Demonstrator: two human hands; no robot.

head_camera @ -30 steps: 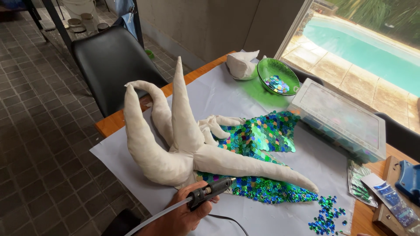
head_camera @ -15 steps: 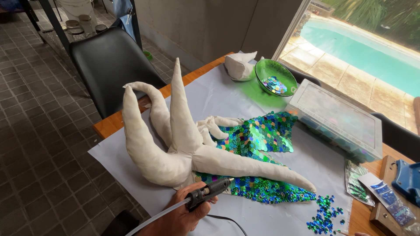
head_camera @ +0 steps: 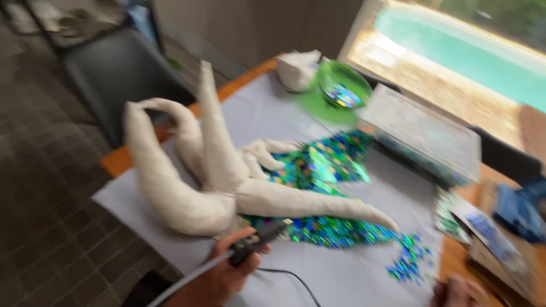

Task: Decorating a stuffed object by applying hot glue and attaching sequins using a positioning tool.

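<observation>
Head view: blurred cream padded figure [head_camera: 227, 176], sequin fabric [head_camera: 324, 170] beneath

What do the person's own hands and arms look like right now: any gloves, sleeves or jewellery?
Both hands are bare. The left hand has no glove, ring or watch that shows, and its forearm is sleeveless as far as the frame reaches. Only the blurred fingertips of the right hand show at the bottom edge, ungloved.

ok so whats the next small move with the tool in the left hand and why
Probably ease the tool tip forward onto the sequin patch. The left hand grips it with the tip right at the patch's near edge, under the cream stuffed figure. The right hand sits by the loose sequins, seemingly empty; the blur hides finer detail.
</observation>
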